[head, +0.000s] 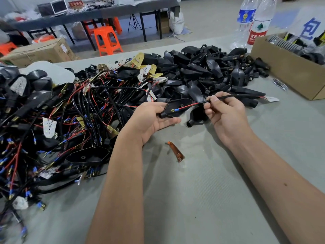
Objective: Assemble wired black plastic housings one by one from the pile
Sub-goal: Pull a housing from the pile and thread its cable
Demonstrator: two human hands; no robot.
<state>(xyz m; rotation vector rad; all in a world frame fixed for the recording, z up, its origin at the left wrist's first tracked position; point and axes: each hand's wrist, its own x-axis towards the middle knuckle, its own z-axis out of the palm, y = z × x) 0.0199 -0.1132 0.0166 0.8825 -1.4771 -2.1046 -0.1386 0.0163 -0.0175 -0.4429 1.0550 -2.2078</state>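
Observation:
My left hand (pixel 149 118) grips a black plastic housing (pixel 177 107) above the grey table mat, its open side turned up. A red and black wire (pixel 191 104) with a blue-sleeved terminal lies inside the housing. My right hand (pixel 226 111) pinches the black cable (pixel 233 96) of that wire just right of the housing. A pile of empty black housings (pixel 207 73) spreads across the back of the table. A tangle of wired housings (pixel 61 120) with red and black leads fills the left side.
A small orange lens piece (pixel 176 151) lies on the mat in front of my hands. A cardboard box (pixel 288 67) with dark parts stands at the right, two water bottles (pixel 253 22) behind it. Orange stools and tables stand beyond the table's far edge.

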